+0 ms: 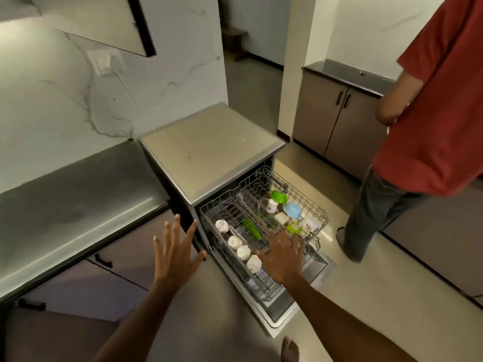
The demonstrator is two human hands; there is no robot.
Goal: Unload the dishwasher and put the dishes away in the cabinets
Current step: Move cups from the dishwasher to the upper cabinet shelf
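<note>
Far left: steel countertop [73, 194] runs along the marble wall; cabinet doors with dark handles [103, 260] below it; wall socket [105, 62] above, white cable dropping from it toward the dishwasher.

Left hand [173, 259]: raised in front of the cabinets, just left of the dishwasher; fingers straight and spread apart; holds nothing, touches nothing visible.

Dishwasher [209, 150]: freestanding, flat metal top bare; door [282, 307] folded down flat toward the floor; rack [311, 205] pulled out over the door, loaded.

Rack contents, left to right: row of four white cups [243, 250] upside down along the near-left edge; green plate [251, 228] standing on edge in the middle; small white mug [272, 205] further back; green bowl [279, 196] at the far side; blue bowl [292, 209] just beside it; white square dish [281, 218] in front of the blue bowl; patterned white cup [311, 224] at the right corner.

Right hand [283, 257]: over the near edge of the rack, palm down, fingers straight and spread; grips nothing; cannot tell whether it touches the wire; nearest white cup just beside its thumb.

Bottom edge: a bare foot [289, 348] on the floor.

Right: second person in a red shirt [439, 100] and dark trousers stands beside the rack, facing a low cabinet [337, 121] with a dark counter.
</note>
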